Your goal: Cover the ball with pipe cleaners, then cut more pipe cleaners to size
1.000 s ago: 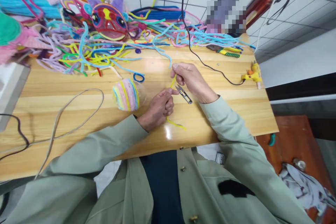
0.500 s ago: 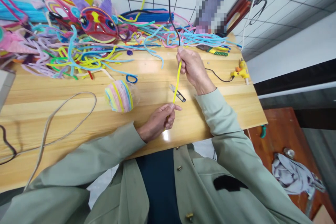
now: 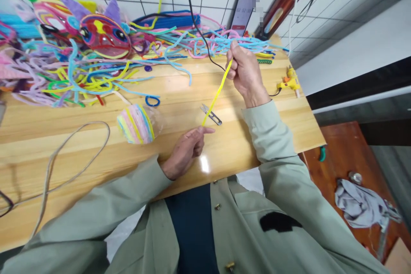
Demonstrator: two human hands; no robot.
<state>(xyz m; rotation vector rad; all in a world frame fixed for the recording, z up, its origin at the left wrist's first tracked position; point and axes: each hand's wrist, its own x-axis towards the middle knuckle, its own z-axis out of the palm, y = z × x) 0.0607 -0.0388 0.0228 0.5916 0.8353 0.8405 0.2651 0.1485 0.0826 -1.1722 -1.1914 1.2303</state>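
A yellow pipe cleaner (image 3: 217, 93) stretches straight and slanted between my two hands. My left hand (image 3: 185, 150) pinches its lower end near the table's front edge, with the index finger pointing out to the right. Higher up and farther right, my right hand (image 3: 244, 70) is closed on the upper end. Behind the pipe cleaner, small thread snips (image 3: 212, 114) lie on the wooden table. To the left of my left hand rests a ball wrapped in pastel yellow, pink and blue strips (image 3: 136, 124), with a clear part on its right side.
Loose pipe cleaners (image 3: 96, 77) heap along the back left, around a colourful animal-faced piece (image 3: 105, 36). A phone (image 3: 242, 10) and a red flask (image 3: 285, 2) stand at the back. On the right lies a yellow glue gun (image 3: 289, 82); a cable (image 3: 69, 141) loops at left.
My right hand has moved right and slightly up, my left hand a little left, so the yellow pipe cleaner slants more and shows a longer stretch. The view has shifted somewhat.
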